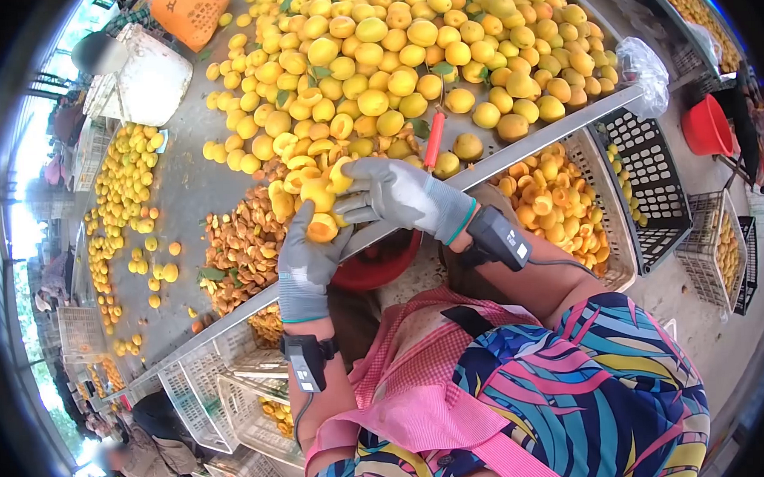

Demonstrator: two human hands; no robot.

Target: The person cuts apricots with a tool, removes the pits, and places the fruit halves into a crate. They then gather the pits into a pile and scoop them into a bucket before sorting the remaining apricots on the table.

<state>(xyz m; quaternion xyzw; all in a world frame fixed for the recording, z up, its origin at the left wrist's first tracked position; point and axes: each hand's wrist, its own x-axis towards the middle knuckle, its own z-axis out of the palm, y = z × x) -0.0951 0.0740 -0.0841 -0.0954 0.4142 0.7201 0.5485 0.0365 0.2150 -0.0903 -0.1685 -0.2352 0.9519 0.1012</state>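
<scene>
Both hands wear grey-coated work gloves and meet at the table's front edge. My left hand is closed around a halved apricot, its hollow side showing. My right hand reaches in from the right, fingers curled against another apricot half. More cut halves are bunched between and just beyond my fingertips. Past the right hand, a red-handled tool with a thin metal shaft leans by the fruit. A big heap of whole apricots covers the far side of the table.
Brown apricot stones are piled left of my hands. A crate of apricot halves stands below the metal table edge at right, beside a black crate. A red basin sits under the edge. Other people are at left.
</scene>
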